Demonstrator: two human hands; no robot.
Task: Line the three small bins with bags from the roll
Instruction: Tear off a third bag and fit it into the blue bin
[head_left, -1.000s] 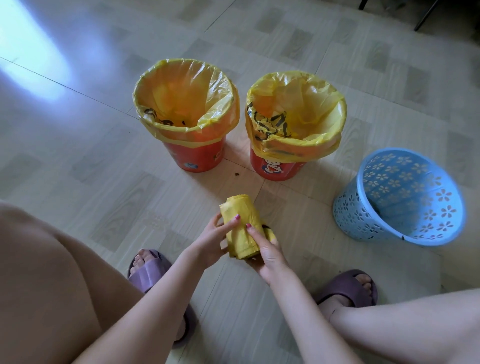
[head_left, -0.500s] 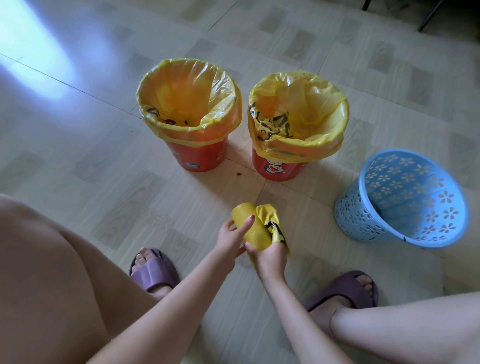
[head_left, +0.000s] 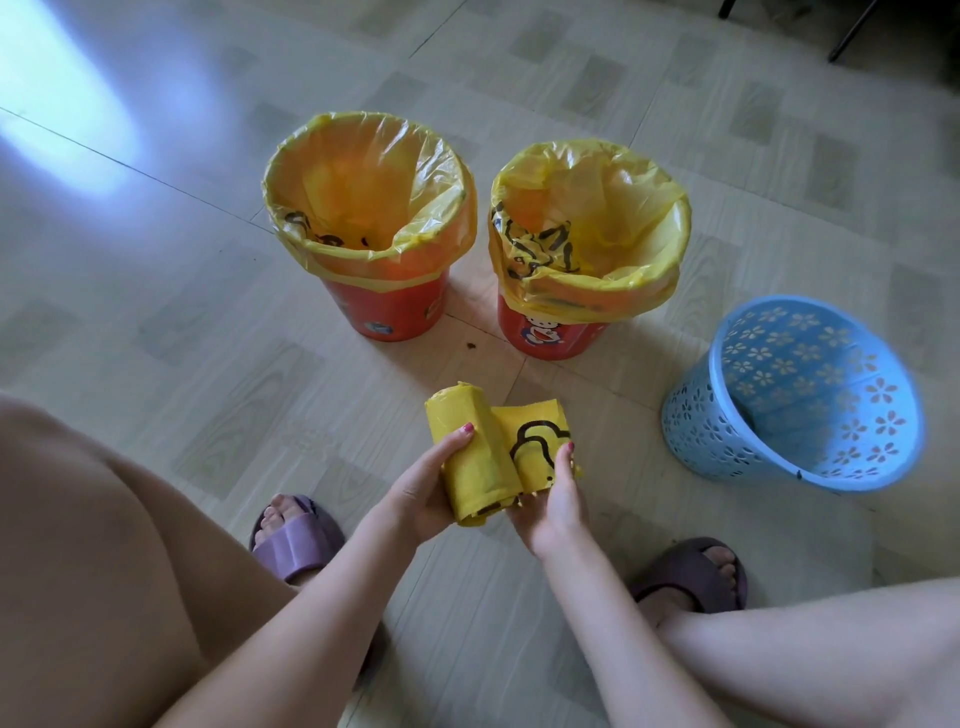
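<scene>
Two red bins stand side by side on the floor, the left red bin (head_left: 387, 312) and the right red bin (head_left: 545, 335), each with a yellow bag folded over its rim. A blue perforated bin (head_left: 779, 410) stands to their right with no bag in it. Low in the middle, my left hand (head_left: 421, 493) grips the yellow roll of bags (head_left: 475, 467). My right hand (head_left: 553, 499) pinches the loose end of the bag (head_left: 540, 441), unrolled a short way to the right and showing a black print.
I am crouched over a pale tiled floor (head_left: 208, 395). My feet in purple slippers sit at the left (head_left: 296, 535) and the right (head_left: 696, 571), with my knees at both lower corners. Dark chair legs (head_left: 852, 26) show at the top right.
The roll was compact between both hands. Since then, my right hand has drawn the free end out to the right, baring the black print, and both hands have shifted slightly right.
</scene>
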